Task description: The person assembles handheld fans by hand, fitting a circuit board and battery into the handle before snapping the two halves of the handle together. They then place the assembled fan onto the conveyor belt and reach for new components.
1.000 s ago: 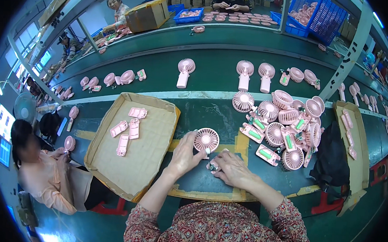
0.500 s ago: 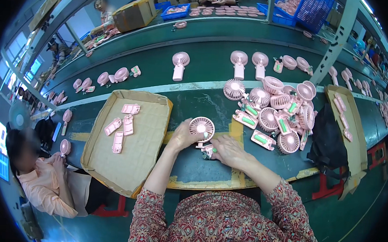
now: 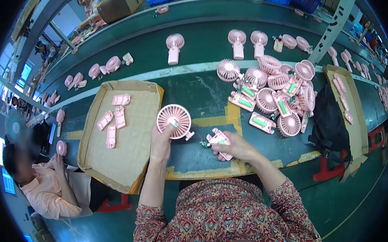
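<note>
Plainly, the fan head [image 3: 178,114] is pink, round, slatted

Left grip [image 3: 161,144] holds fan head [image 3: 180,115], right grip [image 3: 241,147] holds casing [image 3: 220,137]

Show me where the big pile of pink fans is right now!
In the head view, the pile of pink fans sits right of centre on the green table, beyond the right hand and just left of the black bag.

Fan [image 3: 179,116], seemingly above bench [image 3: 192,156], between tray [image 3: 128,159] and pile [image 3: 265,99]
</note>
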The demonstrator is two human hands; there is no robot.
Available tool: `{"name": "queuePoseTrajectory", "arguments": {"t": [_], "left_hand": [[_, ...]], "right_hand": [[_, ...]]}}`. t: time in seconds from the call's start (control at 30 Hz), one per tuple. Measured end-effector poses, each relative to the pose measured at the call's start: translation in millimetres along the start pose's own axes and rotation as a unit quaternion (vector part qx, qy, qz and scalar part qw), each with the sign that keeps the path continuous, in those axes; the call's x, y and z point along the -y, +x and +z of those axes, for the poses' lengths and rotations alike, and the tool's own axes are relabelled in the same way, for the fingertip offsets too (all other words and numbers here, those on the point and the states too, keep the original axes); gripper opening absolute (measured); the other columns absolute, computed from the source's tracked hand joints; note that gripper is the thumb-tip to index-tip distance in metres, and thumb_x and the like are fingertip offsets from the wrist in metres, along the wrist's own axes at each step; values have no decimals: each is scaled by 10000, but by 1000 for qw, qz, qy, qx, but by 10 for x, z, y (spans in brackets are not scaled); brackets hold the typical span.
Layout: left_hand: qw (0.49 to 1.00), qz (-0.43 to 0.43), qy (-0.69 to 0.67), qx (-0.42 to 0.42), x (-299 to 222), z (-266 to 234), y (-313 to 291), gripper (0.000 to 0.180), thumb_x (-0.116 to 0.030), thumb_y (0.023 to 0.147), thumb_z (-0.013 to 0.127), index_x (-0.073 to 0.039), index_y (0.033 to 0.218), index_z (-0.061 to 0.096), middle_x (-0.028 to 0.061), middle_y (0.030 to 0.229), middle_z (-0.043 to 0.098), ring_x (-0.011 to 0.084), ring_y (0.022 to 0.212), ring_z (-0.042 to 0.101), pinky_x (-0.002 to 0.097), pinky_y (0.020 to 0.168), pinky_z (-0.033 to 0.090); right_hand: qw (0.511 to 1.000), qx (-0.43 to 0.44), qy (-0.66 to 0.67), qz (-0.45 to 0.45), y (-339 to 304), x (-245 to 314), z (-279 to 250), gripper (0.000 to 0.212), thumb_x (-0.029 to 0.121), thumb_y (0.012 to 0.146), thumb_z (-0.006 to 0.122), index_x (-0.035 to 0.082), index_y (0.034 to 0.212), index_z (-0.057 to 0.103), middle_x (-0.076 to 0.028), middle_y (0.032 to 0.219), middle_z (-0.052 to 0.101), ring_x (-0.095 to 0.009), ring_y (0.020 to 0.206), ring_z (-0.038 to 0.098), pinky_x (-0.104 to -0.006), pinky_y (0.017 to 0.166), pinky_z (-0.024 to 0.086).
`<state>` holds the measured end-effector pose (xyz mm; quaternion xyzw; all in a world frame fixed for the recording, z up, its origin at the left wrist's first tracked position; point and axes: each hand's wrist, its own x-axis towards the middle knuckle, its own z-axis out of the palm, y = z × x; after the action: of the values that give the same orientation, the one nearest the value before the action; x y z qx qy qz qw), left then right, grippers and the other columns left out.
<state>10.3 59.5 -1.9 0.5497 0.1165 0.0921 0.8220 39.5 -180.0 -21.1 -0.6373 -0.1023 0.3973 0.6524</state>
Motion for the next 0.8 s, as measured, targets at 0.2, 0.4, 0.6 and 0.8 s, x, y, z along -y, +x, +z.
{"name": "queuePoseTrajectory", "arguments": {"t": [0.2,0.4,0.6,0.8], "left_hand": [[998,-11,-26,63,-142,373,-205,433,-151,829,642,25,1189,478,114,1093,592,157,971,599,299,871,479],[999,6,29,36,38,568,-265,452,-155,802,690,29,1159,482,99,1070,582,127,949,566,283,859,456],[998,3,63,31,123,603,-296,457,-176,802,699,31,1146,482,107,1056,586,131,930,574,278,828,474],[996,-17,80,45,146,609,-301,482,-208,806,700,36,1158,479,102,1047,589,134,930,576,285,830,476]], "right_hand": [[989,3,131,62,-79,-39,75,437,464,879,569,44,999,550,-46,762,610,-88,582,587,-210,499,494],[982,13,183,50,-212,-68,222,325,325,917,561,37,1069,569,-51,810,621,-107,653,616,-222,580,522],[985,2,172,-10,-330,-32,270,256,229,928,545,32,1092,556,-53,865,623,-123,728,633,-231,639,528],[989,-11,147,-29,-312,11,304,181,63,913,462,7,1068,537,-64,836,623,-129,709,635,-248,625,532]]}}
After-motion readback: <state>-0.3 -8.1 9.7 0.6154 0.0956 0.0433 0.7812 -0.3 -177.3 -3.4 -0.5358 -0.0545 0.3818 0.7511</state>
